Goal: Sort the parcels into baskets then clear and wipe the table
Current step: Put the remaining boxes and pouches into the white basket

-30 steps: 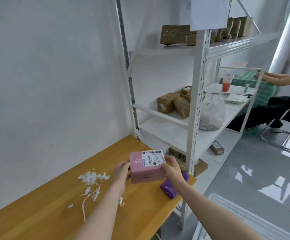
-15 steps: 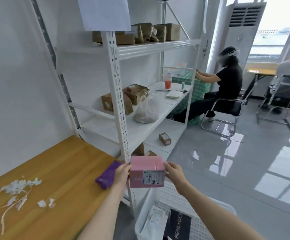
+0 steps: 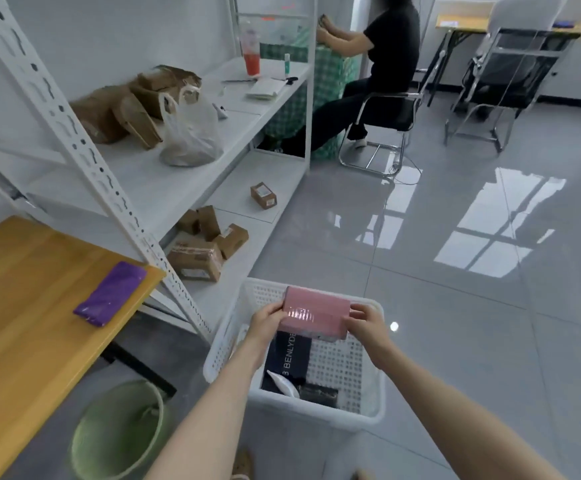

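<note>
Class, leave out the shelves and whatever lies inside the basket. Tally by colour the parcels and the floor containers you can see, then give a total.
pink parcel: 1
purple parcel: 1
white basket: 1
green bin: 1
Total: 4

Pink parcel [image 3: 315,312]; white perforated basket [image 3: 317,410]; purple parcel [image 3: 110,293]; yellow wood-grain table [image 3: 22,306]; pale green bin [image 3: 119,434]; brown boxes [image 3: 197,259]; glossy grey floor [image 3: 455,306].
</note>
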A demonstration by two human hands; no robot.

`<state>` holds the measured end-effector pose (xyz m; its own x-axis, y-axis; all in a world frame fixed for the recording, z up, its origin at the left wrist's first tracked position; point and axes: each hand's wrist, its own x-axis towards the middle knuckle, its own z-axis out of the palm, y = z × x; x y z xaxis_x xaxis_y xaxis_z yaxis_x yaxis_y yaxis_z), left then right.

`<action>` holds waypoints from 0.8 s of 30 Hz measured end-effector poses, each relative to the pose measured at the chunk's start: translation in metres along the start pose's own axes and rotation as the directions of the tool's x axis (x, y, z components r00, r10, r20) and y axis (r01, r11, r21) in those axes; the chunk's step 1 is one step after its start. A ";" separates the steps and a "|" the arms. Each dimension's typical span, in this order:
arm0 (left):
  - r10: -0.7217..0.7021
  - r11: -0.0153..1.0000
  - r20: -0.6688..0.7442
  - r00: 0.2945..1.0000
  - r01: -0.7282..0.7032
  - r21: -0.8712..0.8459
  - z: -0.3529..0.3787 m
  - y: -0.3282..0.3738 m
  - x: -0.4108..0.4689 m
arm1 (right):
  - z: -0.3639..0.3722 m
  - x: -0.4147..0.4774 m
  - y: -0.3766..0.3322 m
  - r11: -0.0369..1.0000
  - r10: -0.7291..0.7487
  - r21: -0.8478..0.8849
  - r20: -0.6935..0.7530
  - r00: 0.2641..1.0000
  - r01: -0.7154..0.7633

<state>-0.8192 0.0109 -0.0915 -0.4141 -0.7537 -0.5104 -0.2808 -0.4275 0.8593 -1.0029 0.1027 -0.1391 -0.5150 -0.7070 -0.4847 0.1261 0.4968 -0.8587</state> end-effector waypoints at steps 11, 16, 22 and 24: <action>-0.320 0.928 0.202 0.926 0.264 0.261 -0.008 -0.042 0.069 | 0.021 0.046 0.055 0.952 0.215 0.224 -0.009 0.977 -0.208; -0.335 0.908 0.225 0.915 0.250 0.338 0.006 -0.078 0.114 | 0.023 0.078 0.093 0.954 0.249 0.175 -0.013 0.968 -0.243; -0.387 0.860 0.281 0.878 0.233 0.455 0.049 -0.163 0.172 | 0.012 0.103 0.175 0.935 0.346 0.116 -0.088 0.934 -0.335; -0.415 0.846 0.318 0.852 0.233 0.481 0.068 -0.200 0.187 | 0.007 0.113 0.209 0.934 0.353 0.109 -0.145 0.924 -0.340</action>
<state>-0.8999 -0.0106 -0.3612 -0.5118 -0.3057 -0.8028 -0.7499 -0.2970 0.5912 -1.0289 0.1231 -0.3746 -0.5544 -0.4050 -0.7270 0.3852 0.6495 -0.6556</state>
